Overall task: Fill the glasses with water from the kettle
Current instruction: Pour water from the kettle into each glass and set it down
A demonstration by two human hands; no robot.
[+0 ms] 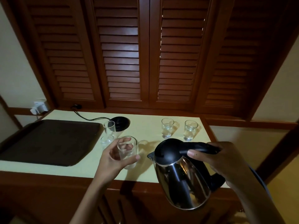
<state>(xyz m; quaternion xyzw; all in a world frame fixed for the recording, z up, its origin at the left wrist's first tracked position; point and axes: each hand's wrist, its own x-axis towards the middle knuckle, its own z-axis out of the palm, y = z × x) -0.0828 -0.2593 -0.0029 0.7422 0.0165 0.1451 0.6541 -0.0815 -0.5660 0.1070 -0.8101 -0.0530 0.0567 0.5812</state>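
Note:
My left hand point(113, 156) grips a clear empty glass point(127, 151) near the front middle of the cream counter point(145, 126). My right hand point(216, 160) holds the black handle of a steel kettle point(181, 180) with a black lid, lifted over the counter's front right edge, its spout pointing left towards the held glass. Two glasses point(167, 127) point(190, 130) with some water stand at the back right. Two more glasses point(109, 127) point(106, 141) stand left of my left hand, beside the tray.
A dark tray point(48, 141) lies on the counter's left side. The kettle's round black base point(120, 123) sits at the back with its cord point(87, 118) running to the wall. Brown louvred doors point(145, 54) rise behind the counter.

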